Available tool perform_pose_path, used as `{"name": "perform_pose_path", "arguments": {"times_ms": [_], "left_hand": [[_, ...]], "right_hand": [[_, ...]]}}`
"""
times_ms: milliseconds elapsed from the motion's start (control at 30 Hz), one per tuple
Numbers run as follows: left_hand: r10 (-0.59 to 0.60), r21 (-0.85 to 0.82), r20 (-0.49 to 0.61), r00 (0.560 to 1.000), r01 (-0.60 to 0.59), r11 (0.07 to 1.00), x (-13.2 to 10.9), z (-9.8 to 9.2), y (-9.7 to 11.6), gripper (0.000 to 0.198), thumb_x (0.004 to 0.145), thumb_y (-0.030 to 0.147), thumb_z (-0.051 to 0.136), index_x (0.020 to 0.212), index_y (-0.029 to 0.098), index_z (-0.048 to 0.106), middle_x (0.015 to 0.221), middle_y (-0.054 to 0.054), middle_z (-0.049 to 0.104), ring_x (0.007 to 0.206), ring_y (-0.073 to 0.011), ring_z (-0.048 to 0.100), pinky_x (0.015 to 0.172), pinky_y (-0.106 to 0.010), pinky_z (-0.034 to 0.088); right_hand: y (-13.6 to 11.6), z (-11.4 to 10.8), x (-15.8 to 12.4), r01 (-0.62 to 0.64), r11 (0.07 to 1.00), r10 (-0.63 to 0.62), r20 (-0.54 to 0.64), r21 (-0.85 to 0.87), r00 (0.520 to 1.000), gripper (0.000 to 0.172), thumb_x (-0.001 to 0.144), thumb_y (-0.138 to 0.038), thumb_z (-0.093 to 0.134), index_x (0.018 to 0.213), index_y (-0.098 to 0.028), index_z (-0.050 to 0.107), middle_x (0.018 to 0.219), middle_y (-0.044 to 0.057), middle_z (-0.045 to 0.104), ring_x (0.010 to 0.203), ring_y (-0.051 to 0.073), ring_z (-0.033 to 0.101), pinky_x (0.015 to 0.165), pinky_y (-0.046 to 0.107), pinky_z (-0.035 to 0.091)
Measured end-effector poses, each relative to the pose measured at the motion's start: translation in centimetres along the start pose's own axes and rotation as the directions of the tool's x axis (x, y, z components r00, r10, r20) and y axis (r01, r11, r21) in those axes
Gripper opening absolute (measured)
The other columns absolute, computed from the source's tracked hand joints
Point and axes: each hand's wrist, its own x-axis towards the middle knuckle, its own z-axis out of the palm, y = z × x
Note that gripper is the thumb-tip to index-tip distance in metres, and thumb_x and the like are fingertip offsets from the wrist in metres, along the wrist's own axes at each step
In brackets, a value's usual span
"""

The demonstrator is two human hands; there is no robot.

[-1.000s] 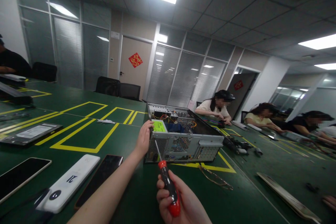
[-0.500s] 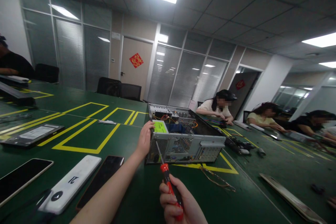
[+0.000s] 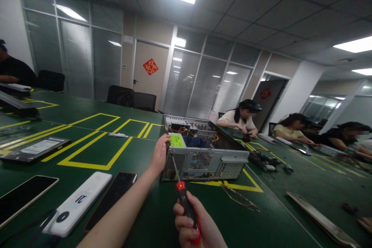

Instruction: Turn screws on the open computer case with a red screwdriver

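An open desktop computer case (image 3: 216, 164) lies on the green table, its back panel facing me. Inside its left end sits a power supply with a bright green label (image 3: 176, 140). My left hand (image 3: 161, 153) is closed on the left corner of the case beside that label, its fingertips over the top edge. In my right hand (image 3: 193, 221) is a red and black screwdriver (image 3: 186, 201), gripped by its handle. The screwdriver's shaft slants up to the left part of the back panel, its tip at or near a small screw spot there.
Left of my forearm lie a dark phone (image 3: 112, 199), a white device marked 21 (image 3: 80, 201), another phone (image 3: 26, 197) and a hard drive (image 3: 37, 148). Eyeglasses (image 3: 240, 197) lie in front of the case. Black cables (image 3: 266, 161) are at right. Several people sit around the table.
The screwdriver handle has turned about its axis, so more black shows now. My right hand has shifted slightly left. My left hand and the case stay put.
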Motion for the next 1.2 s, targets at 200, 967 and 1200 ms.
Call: {"name": "perform_pose_path", "arguments": {"times_ms": [200,967,1200], "left_hand": [[0.000,0.005,0.006,1.000,0.000,1.000,0.1,-0.1,0.1,0.037,0.096,0.037,0.023,0.099,0.020,0.056,0.119,-0.010,0.058,0.123,-0.0204,0.047,0.107,-0.044,0.035],[0.023,0.021,0.005,1.000,-0.023,1.000,0.0,-0.1,0.0,0.037,0.096,0.036,0.023,0.100,0.019,0.055,0.118,-0.010,0.059,0.123,-0.0204,0.048,0.107,-0.045,0.036],[0.029,0.016,0.004,1.000,-0.029,0.999,0.1,-0.2,0.3,0.037,0.096,0.037,0.022,0.100,0.019,0.055,0.117,-0.010,0.059,0.122,-0.0201,0.048,0.106,-0.045,0.037]], "right_hand": [[0.9,0.4,0.5,0.097,0.995,-0.101,-0.171,-0.034,0.980,0.028,0.083,-0.038,0.060,0.078,-0.010,0.058,0.066,0.003,0.062,0.059,0.011,0.059,0.055,0.021,0.048],[0.2,-0.1,0.0,-0.013,1.000,0.013,-0.036,-0.004,0.999,0.031,0.079,-0.039,0.066,0.073,-0.010,0.055,0.052,-0.006,0.045,0.037,-0.001,0.032,0.033,0.006,0.020],[0.7,0.2,0.4,0.053,0.998,-0.051,-0.131,0.018,0.990,0.034,0.085,-0.043,0.054,0.081,-0.009,0.058,0.064,0.002,0.057,0.050,0.008,0.052,0.043,0.017,0.042]]}}
